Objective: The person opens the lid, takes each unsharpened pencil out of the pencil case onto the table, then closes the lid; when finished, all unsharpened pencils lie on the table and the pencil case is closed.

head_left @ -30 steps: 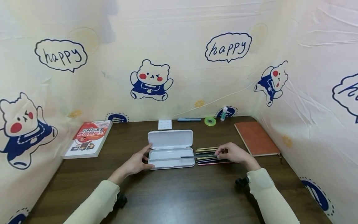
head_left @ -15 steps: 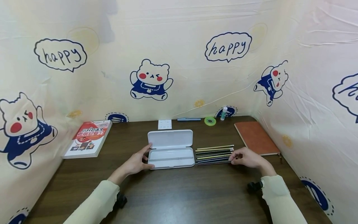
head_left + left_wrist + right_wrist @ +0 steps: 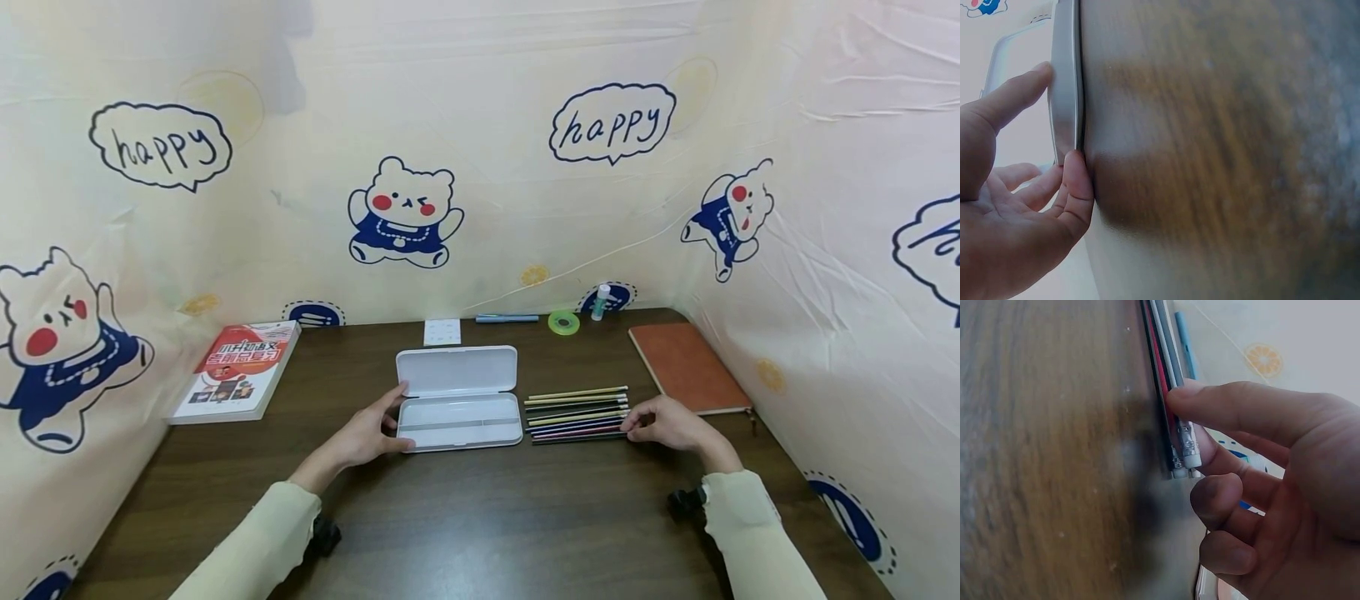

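An open white pencil case (image 3: pixel 459 435) lies on the brown table, its lid tipped back. My left hand (image 3: pixel 365 432) holds the case's left end, thumb at the front corner and a finger near the hinge. In the left wrist view, thumb and fingers touch the case's edge (image 3: pixel 1066 94). To the right of the case, several pencils (image 3: pixel 576 414) lie side by side in a row. My right hand (image 3: pixel 667 422) is at their right ends. In the right wrist view, thumb and forefinger pinch a pencil (image 3: pixel 1169 344) near its eraser end; which of the front ones is partly hidden.
A book (image 3: pixel 236 372) lies at the left and a brown notebook (image 3: pixel 690 368) at the right. Along the back stand or lie a white card (image 3: pixel 442 332), a blue pen (image 3: pixel 507 319), a green tape roll (image 3: pixel 563 323) and a glue stick (image 3: pixel 600 303).
My right hand has moved right and lowered a dark pencil from over the row to the row's front side. My left hand has stayed on the case.
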`<state>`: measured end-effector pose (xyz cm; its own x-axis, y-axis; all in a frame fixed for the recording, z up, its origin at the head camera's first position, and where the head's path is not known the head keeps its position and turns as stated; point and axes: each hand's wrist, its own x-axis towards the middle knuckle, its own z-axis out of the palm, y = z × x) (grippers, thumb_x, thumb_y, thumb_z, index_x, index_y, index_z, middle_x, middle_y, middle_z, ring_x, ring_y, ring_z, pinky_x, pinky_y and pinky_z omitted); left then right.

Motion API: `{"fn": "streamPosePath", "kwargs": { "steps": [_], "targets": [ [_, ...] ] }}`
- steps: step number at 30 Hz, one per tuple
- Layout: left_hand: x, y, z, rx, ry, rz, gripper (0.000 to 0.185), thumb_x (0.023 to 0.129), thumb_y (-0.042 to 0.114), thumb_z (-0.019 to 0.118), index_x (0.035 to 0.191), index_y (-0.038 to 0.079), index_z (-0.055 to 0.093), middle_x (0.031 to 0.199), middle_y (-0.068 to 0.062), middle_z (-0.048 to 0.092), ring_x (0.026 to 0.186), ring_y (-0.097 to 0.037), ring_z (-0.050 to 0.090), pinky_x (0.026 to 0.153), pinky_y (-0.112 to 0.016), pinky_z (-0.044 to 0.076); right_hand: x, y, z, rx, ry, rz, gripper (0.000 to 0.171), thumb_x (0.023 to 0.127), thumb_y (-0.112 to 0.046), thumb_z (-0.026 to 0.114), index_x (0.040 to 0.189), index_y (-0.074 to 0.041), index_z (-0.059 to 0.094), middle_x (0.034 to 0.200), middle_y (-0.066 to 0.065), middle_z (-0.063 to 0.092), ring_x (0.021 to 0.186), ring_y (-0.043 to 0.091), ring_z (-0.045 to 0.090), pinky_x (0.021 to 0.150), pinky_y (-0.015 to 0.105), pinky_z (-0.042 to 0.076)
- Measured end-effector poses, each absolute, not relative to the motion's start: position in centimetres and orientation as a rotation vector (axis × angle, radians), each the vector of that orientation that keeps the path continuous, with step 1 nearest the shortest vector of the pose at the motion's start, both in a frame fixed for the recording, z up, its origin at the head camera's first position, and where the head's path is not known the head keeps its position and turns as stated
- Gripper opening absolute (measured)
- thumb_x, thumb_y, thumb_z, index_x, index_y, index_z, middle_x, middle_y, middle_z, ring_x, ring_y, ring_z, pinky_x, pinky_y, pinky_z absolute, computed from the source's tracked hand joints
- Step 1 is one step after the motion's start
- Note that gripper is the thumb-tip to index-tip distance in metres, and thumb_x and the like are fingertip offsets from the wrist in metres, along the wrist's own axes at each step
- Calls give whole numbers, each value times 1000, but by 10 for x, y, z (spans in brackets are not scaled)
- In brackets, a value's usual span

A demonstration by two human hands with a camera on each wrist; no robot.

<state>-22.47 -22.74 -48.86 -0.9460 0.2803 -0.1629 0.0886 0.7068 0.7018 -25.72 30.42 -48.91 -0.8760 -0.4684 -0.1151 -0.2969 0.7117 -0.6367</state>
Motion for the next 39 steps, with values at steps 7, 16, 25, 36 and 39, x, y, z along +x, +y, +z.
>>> {"fn": "streamPosePath", "kwargs": {
  "steps": [7,16,25,36,39],
  "targets": [
    [-223,-227,-486,293,2661,1069,104,82,30,83,161,16,17,152,-17,46,107,-22,55,88,-37,46,-259,302,-491,-599,2682,-907,5,84,-16,79,89,-17,78,85,-3,72,75,5,57,70,24,46],
    [-223,-227,-486,287,2665,1066,104,82,30,83,161,16,17,152,-18,45,108,-23,55,89,-38,47,-261,297,-487,-553,2653,-912,7,87,-21,77,95,-20,76,94,-4,74,81,10,59,74,25,47],
    [-224,-226,-488,312,2691,1041,104,82,29,83,161,13,17,151,-19,47,106,-21,57,88,-37,47,-266,278,-476,-613,2559,-1051,20,94,-22,70,108,-9,73,98,2,74,83,11,60,71,25,49],
    [-224,-226,-490,296,2699,1040,104,81,29,84,161,15,18,151,-18,47,105,-21,57,88,-37,47,-276,233,-470,-666,2557,-1094,24,94,-24,70,111,-8,72,98,0,73,88,17,61,80,30,51],
    [-224,-226,-491,299,2698,1045,105,81,29,84,161,15,18,151,-17,47,105,-21,57,89,-38,47,-279,219,-467,-708,2575,-1077,23,94,-25,70,110,-9,73,98,-1,73,88,16,60,81,32,50]
  ]
}}
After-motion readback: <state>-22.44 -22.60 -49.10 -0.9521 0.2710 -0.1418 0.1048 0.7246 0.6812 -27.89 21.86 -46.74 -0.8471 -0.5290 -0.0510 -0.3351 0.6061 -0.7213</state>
